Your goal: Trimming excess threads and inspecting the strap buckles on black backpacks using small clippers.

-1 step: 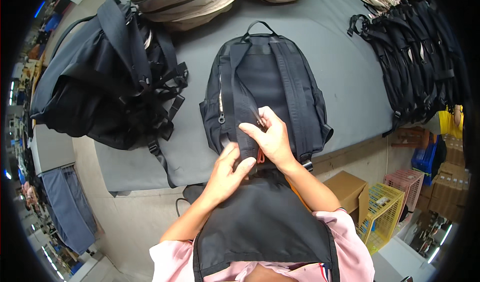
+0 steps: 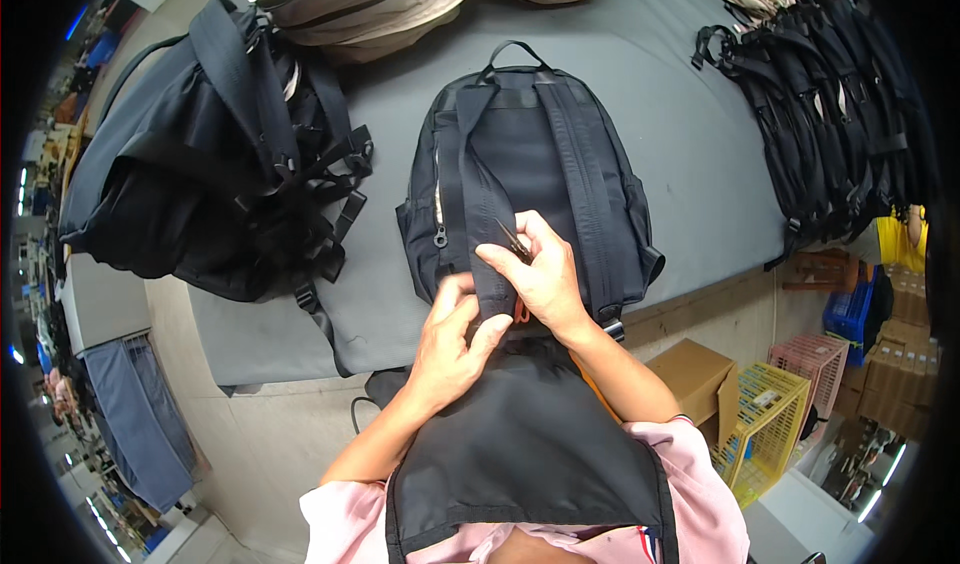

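A dark navy backpack (image 2: pixel 522 174) lies with its strap side up and its top handle away from me. My left hand (image 2: pixel 455 336) is closed round the lower part of its left shoulder strap (image 2: pixel 490 282), the thumb on top and some fingers hidden beneath. Closed in my right hand (image 2: pixel 545 274) is a pair of scissors (image 2: pixel 517 242). Their dark pointed blades show between thumb and fingers, and an orange loop shows below the palm. The right thumb touches the same strap's edge. The other shoulder strap (image 2: pixel 580 164) lies flat on the bag.
The grey table (image 2: pixel 660 114) also bears a dark backpack (image 2: pixel 215 164) with dangling buckles at left, beige bags (image 2: pixel 365 9) at the back and a row of black bags (image 2: pixel 830 124) at right. A cardboard box (image 2: pixel 692 384) and a yellow crate (image 2: pixel 765 429) stand below its edge.
The left fingers have shifted slightly up beside the strap. In the right hand, the scissors' blades have tilted, pointing up and to the left. The backpack stays put.
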`<state>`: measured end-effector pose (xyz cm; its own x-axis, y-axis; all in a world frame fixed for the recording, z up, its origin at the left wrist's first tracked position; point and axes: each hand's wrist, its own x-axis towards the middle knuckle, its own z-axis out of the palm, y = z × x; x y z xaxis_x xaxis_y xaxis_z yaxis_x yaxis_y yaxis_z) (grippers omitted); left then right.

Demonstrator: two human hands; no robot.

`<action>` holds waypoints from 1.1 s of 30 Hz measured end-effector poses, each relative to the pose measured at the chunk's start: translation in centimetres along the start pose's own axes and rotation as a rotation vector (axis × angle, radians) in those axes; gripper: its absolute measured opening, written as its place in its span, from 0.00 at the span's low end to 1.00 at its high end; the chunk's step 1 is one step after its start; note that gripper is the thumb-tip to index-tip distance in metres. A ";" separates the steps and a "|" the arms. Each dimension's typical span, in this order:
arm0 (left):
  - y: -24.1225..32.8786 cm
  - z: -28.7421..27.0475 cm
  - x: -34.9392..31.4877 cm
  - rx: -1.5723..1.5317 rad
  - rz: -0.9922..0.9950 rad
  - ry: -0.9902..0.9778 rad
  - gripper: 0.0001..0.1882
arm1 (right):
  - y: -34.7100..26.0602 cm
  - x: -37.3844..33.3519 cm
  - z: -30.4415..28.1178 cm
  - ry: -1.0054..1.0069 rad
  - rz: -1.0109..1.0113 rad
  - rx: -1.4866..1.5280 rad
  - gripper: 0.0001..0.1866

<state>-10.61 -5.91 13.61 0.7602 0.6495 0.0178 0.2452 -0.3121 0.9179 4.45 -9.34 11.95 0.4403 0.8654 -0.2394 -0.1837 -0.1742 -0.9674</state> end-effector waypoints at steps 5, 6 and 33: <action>0.6 0.1 2.1 0.358 0.419 0.250 0.14 | 0.1 1.4 -0.4 -0.054 0.018 0.093 0.12; 0.5 0.0 2.4 0.356 0.424 0.242 0.14 | 0.5 1.6 -0.7 -0.045 0.017 0.095 0.12; -1.2 -1.6 3.3 -0.156 0.010 -0.056 0.21 | -2.3 -3.9 -3.2 0.179 -0.641 -0.862 0.14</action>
<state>-9.35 -2.32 13.15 0.7957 0.6056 0.0095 0.1439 -0.2043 0.9683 6.01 -13.85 14.87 0.3687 0.8441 0.3893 0.7730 -0.0458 -0.6327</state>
